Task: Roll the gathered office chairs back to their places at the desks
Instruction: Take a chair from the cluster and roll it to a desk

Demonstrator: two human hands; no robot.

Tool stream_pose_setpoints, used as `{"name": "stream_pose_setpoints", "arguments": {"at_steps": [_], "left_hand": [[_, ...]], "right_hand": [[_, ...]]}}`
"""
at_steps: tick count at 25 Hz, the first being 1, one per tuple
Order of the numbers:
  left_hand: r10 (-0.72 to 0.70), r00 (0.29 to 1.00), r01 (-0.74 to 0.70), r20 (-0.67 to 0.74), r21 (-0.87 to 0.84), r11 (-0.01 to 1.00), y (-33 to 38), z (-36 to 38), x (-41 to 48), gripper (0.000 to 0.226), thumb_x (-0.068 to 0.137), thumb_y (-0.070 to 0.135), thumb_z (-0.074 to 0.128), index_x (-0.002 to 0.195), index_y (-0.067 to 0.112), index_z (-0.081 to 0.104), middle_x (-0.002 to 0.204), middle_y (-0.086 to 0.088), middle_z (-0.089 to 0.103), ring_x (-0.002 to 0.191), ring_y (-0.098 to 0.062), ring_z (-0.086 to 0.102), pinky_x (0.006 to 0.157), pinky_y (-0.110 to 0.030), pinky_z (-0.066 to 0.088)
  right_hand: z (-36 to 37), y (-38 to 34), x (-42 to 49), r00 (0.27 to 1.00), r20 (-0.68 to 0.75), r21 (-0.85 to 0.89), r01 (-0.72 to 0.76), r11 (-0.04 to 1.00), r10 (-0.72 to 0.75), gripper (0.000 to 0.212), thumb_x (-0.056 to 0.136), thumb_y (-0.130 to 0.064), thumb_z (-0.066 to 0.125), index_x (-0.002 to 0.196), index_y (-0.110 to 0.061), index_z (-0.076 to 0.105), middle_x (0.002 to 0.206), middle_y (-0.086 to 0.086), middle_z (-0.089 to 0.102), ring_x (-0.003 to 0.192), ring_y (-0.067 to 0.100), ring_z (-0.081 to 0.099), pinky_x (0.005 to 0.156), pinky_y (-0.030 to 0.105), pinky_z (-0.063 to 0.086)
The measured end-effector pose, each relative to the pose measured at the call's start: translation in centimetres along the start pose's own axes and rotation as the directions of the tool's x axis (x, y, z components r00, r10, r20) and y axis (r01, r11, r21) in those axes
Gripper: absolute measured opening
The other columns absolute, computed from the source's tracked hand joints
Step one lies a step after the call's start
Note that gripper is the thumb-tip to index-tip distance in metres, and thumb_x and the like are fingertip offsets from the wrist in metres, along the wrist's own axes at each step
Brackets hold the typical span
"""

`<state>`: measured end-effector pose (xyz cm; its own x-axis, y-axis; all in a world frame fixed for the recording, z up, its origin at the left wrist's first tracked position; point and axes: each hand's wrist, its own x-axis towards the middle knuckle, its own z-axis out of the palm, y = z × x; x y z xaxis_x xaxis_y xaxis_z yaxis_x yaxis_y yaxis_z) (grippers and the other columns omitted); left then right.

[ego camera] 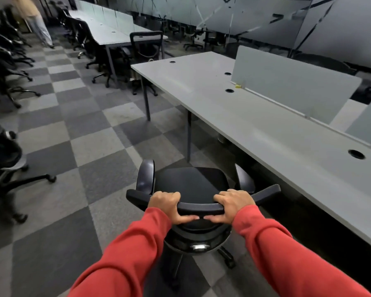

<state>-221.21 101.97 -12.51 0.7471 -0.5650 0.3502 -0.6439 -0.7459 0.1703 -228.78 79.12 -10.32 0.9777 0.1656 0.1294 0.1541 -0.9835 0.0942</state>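
Both hands clamp the top edge of a black office chair (193,185) backrest, seen from above/behind. Left hand (168,205) wraps the backrest rim left of centre, fingers over the front, thumb (187,218) underneath pointing inward. Right hand (230,205) does the same right of centre, thumb tips nearly meeting under the rim. Red sleeves (287,254) on both arms.

Chair has 2 armrests; seat faces away from the wearer. It stands on the checkered carpet floor (73,129), just beside the long front edge of the near grey desk (255,125), not tucked under. Wheel base partly visible below the seat, one caster (230,263) out toward the desk side.

Near desk: round cable grommets (229,90) in the top, frosted divider panel (291,82) along its far side, small yellow bit (237,85) at the panel base, can't tell what it is.

Beyond the near desk's far end, a second desk row (111,33) w/ black chairs (90,46) parked at it. Across the aisle from the near desk, a cluster of gathered black chairs (2,67), blurry. Another person (33,18) stands at the far end of that aisle, blurred. Glass partition walls (255,16) behind the desks
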Motion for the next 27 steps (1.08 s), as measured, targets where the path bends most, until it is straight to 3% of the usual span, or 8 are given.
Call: {"name": "stream_pose_setpoints", "arguments": {"at_steps": [3, 5, 13, 18, 27], "left_hand": [[-0.022, 1.000, 0.022, -0.016, 0.022, 1.000, -1.4, 1.0, 3.4, 0.079, 0.054, 0.096, 0.040, 0.050, 0.017, 0.041, 0.041, 0.002, 0.048, 0.033, -0.022, 0.048, 0.040, -0.027, 0.040], [-0.024, 0.999, 0.026, -0.027, 0.043, 0.999, -2.7, 1.7, 5.2, 0.080, 0.054, 0.096, 0.040, 0.051, 0.016, 0.041, 0.041, 0.001, 0.049, 0.033, -0.022, 0.047, 0.039, -0.027, 0.041], [-0.035, 0.997, 0.039, -0.062, 0.066, 0.997, -10.0, 2.9, 12.4, 0.078, 0.048, 0.093, 0.043, 0.049, 0.014, 0.043, 0.040, 0.001, 0.048, 0.032, -0.023, 0.046, 0.040, -0.025, 0.042], [0.042, 0.995, -0.036, -0.086, 0.076, 0.996, -16.2, 3.8, 17.4, 0.076, 0.047, 0.091, 0.045, 0.047, 0.015, 0.041, 0.039, 0.001, 0.045, 0.032, -0.023, 0.044, 0.044, -0.024, 0.034], [0.146, 0.988, -0.148, -0.044, -0.047, 0.988, -26.9, 4.9, 24.7, 0.078, 0.042, 0.094, 0.044, 0.048, 0.017, 0.041, 0.041, 0.002, 0.047, 0.036, -0.022, 0.048, 0.047, -0.026, 0.040]], "right_hand": [[-1.2, 2.3, 4.7, 0.973, 0.207, 0.020, 0.102, 0.995, -0.104, 0.072, 0.068, -0.092, 0.038, 0.085, -0.026, 0.060, 0.085, -0.003, 0.068, 0.084, 0.024, 0.065, 0.062, 0.032, 0.037], [-1.4, 3.1, 7.1, 0.954, 0.270, 0.001, 0.135, 0.991, -0.130, 0.071, 0.071, -0.090, 0.041, 0.092, -0.026, 0.064, 0.088, 0.000, 0.070, 0.086, 0.027, 0.066, 0.065, 0.033, 0.039], [0.1, 2.5, 16.4, 0.955, 0.291, -0.035, 0.071, 0.997, -0.058, 0.070, 0.072, -0.089, 0.040, 0.090, -0.026, 0.067, 0.082, 0.000, 0.068, 0.080, 0.025, 0.066, 0.062, 0.032, 0.040], [1.4, 1.2, 22.6, 0.950, 0.312, -0.057, 0.006, 0.998, 0.012, 0.061, 0.075, -0.082, 0.050, 0.093, -0.026, 0.066, 0.091, 0.002, 0.069, 0.087, 0.027, 0.066, 0.067, 0.033, 0.041], [2.8, -3.3, 32.0, 0.913, 0.345, -0.078, -0.202, 0.976, 0.217, 0.064, 0.077, -0.083, 0.044, 0.101, -0.028, 0.067, 0.096, 0.002, 0.070, 0.091, 0.027, 0.066, 0.070, 0.033, 0.044]]}}
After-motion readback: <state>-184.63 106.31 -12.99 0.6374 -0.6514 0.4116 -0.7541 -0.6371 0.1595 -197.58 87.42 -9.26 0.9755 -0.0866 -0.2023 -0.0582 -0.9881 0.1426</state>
